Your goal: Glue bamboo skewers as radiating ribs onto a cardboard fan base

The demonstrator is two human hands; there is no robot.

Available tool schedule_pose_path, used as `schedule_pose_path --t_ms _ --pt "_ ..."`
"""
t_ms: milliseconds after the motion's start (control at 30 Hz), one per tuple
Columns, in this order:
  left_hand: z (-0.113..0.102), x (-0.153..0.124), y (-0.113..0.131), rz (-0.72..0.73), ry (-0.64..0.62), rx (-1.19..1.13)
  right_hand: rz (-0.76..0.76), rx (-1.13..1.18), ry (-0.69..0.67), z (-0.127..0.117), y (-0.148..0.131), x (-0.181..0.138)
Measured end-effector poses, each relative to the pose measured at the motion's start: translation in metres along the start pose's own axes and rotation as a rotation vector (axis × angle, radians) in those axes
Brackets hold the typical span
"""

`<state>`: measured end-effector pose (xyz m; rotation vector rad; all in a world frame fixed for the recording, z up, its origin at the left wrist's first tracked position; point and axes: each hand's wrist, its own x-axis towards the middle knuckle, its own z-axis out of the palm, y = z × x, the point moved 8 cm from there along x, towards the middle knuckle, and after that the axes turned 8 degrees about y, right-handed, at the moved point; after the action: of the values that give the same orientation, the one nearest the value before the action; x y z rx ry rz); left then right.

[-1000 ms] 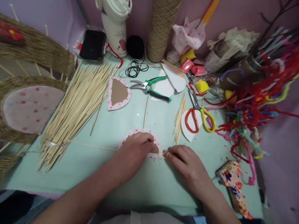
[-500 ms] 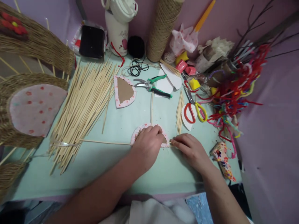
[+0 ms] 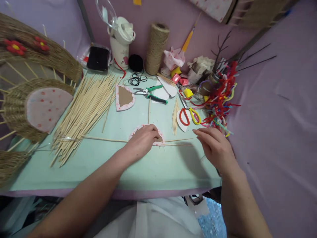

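Your left hand lies flat on the half-round card piece, fingers pressed together and pinning it to the pale green surface. Your right hand hovers just to the right, fingers loosely spread and holding nothing, their tips near the ends of the thin skewers that run out from under the card piece. Another skewer runs left from your left fingers toward the big skewer bundle.

The card piece looks light and flat, likely to slide or lift if you ease off, so keep pressure on its middle. The skewers look stiff but thin and probably snap easily; take them near the card edge, not at the far tip.

Your left palm hides most of the card piece, so how the skewers attach beneath it cannot be made out. Beyond your right fingers lie the red-and-yellow scissors, and farther back the green pruners.
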<state>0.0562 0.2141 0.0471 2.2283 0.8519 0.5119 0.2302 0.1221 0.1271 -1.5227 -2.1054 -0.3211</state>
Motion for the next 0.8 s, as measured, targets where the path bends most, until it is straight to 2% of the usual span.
schedule_pose_path --t_ms 167,300,467,633,700,800 --pt "0.002 0.002 0.0 0.033 0.004 0.055 0.129 -0.082 0.078 -0.03 0.026 -0.004" --pt "-0.001 0.002 0.005 0.03 0.008 0.108 0.254 -0.019 0.052 -0.027 0.045 -0.001" --pt "-0.002 0.002 0.007 -0.005 0.01 0.114 0.416 -0.046 -0.134 0.011 0.065 0.018" --pt "-0.003 0.001 0.008 -0.009 0.017 0.077 0.375 -0.018 -0.421 0.07 0.057 0.044" --pt "-0.003 0.001 0.009 -0.026 0.016 0.071 0.375 -0.068 -0.462 0.088 0.054 0.052" --pt "-0.004 0.002 0.012 -0.027 0.006 0.054 0.412 -0.134 -0.442 0.104 0.056 0.066"
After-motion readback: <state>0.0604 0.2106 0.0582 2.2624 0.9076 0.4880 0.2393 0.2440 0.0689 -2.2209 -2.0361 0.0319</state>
